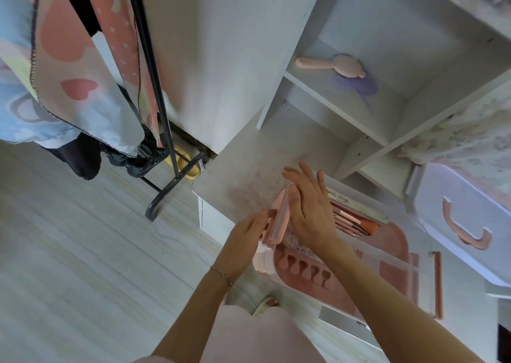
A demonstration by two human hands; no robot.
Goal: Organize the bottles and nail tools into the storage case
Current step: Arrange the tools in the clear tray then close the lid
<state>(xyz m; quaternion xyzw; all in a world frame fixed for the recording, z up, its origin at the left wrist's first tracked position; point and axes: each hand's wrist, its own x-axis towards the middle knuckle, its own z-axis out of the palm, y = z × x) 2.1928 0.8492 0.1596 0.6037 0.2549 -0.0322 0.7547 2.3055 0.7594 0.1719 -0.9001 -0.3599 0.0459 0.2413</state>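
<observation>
A: Head view, only one. What's w/ the hands?

B: Left hand [250, 228] at the left end of the storage case [387, 254], fingers curled round a pink hinged latch/handle piece [278, 218] on the case edge, so the grip is closed on it. Thin bracelet on that wrist. Right hand [308, 205] crosses over from the right, fingers straight and spread, palm flat against the same pink piece. Open, pressing, not wrapped around it.

A: Case location?

B: On the light desk [249, 166], near its front-left corner. Clear walls, pink interior. Pink toe separator [304, 270] lies along the near side inside. Behind the right hand: pink nail tools [349, 220] bunched together, and a long nail file [356, 203] w/ printed text along the far wall. Bottles: can't tell, none clearly visible.

A: Lid?

B: White lid [464, 218] w/ pink handle sits just right of the case, separate. Can't tell if touching.

A: Rest?

B: White shelf unit [359, 108] behind desk, pink hairbrush [329, 65] on a shelf w/ a purple item under it. Black clothes rack [154, 86] left, patterned blanket [63, 66] hung on it, yellow slipper [188, 166] by its base. Pale wood floor [83, 252].
</observation>
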